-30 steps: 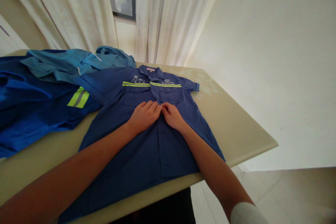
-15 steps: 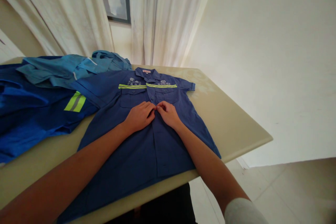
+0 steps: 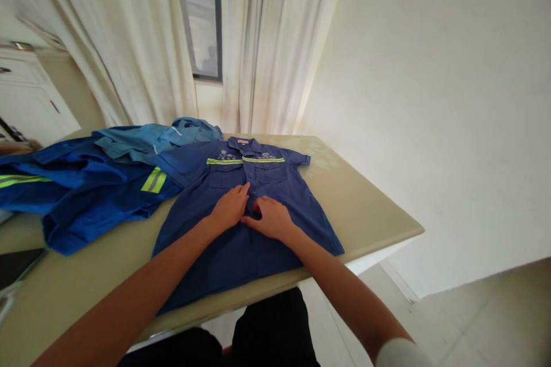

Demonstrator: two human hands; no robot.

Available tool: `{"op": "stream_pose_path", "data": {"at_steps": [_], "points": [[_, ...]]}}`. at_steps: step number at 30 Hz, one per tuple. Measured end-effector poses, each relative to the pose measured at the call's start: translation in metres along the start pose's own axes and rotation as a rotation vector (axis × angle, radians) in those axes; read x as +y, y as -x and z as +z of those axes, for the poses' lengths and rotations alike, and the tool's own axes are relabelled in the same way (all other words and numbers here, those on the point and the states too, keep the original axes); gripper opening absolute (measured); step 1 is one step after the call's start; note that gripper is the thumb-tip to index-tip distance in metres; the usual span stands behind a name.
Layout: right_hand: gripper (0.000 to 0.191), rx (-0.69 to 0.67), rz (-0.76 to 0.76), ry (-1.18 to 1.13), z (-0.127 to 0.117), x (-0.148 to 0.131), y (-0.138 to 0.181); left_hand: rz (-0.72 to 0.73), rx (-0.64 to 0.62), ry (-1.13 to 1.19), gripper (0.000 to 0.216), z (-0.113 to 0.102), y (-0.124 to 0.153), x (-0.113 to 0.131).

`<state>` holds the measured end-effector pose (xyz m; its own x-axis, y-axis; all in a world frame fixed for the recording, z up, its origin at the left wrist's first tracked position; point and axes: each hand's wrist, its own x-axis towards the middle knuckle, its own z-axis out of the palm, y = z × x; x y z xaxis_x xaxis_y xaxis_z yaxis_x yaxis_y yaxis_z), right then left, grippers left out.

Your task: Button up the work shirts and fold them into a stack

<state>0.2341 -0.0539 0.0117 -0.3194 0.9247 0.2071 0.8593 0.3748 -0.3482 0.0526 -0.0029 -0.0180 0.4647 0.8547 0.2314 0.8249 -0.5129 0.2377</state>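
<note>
Across the surface [image 3: 365, 218], reading from the left, a bright blue garment [image 3: 86, 195] lies heaped, a light blue garment [image 3: 129, 143] sits behind and partly over it, and next comes a navy shirt [image 3: 200, 200] spread front up, collar [image 3: 253, 148] toward the curtains [image 3: 275, 69]. The left hand [image 3: 231, 206] rests on its front strip [image 3: 248, 169], forefinger stretched forward; whether it pinches cloth I cannot tell. Just beside it, the right hand [image 3: 271, 219] is curled over the front, thumb and fingers apart around a gap. Handling the front well, I judge, means letting the left hand steady the strip while the right lifts only its edge, lightly, so the layer beneath does not ruck; the reflective band [image 3: 263, 159] gives a line to keep level.

The bright blue cloth falls in deep, soft folds with a slight sheen, its yellow-green and grey patch [image 3: 154, 180] boxy; the light blue looks thinner and crumpled. Navy fabric appears matte and fairly firm, with flapped chest pockets [image 3: 226, 178] and a short right-hand sleeve [image 3: 302, 158]. Beyond, the surface is pale and smooth.
</note>
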Motion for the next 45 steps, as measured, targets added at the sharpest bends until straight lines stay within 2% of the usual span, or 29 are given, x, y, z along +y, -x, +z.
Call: {"op": "stream_pose_path", "data": {"at_steps": [3, 6, 10, 13, 17, 25, 29, 33, 38, 41, 45], "points": [[0.037, 0.008, 0.054, 0.106, 0.000, -0.009, 0.027, -0.026, -0.022, 0.002, 0.063, 0.009, 0.026, 0.002], [0.019, 0.073, 0.126, 0.071, 0.003, -0.008, 0.036, 0.000, -0.031, -0.013, 0.064, 0.009, 0.043, 0.004], [0.015, 0.251, 0.263, -0.154, 0.007, 0.004, 0.034, 0.018, 0.064, -0.066, 0.052, -0.009, 0.053, 0.020], [0.027, 0.294, 0.301, -0.347, 0.007, 0.011, 0.036, 0.040, 0.070, -0.052, 0.037, -0.020, 0.059, 0.046], [0.032, 0.313, 0.290, -0.411, 0.005, 0.013, 0.039, -0.081, 0.035, 0.011, 0.026, -0.019, 0.060, 0.073], [0.034, 0.339, 0.237, -0.605, 0.015, 0.022, 0.041, -0.350, 0.087, 0.056, 0.024, -0.003, 0.046, 0.086], [0.032, 0.289, 0.183, -0.612, 0.018, 0.020, 0.041, -0.319, 0.143, 0.073, 0.022, -0.001, 0.054, 0.095], [0.037, 0.251, 0.122, -0.531, 0.018, 0.017, 0.041, -0.243, 0.138, 0.133, 0.018, -0.005, 0.061, 0.094], [0.034, 0.329, 0.158, -0.619, 0.018, 0.022, 0.041, -0.161, 0.145, 0.228, 0.014, -0.005, 0.061, 0.088], [0.031, 0.308, 0.138, -0.700, 0.021, 0.024, 0.041, -0.163, 0.153, 0.261, 0.016, -0.004, 0.060, 0.086], [0.027, 0.285, 0.082, -0.651, 0.022, 0.026, 0.040, -0.218, 0.165, 0.261, 0.018, -0.002, 0.060, 0.086]]}}
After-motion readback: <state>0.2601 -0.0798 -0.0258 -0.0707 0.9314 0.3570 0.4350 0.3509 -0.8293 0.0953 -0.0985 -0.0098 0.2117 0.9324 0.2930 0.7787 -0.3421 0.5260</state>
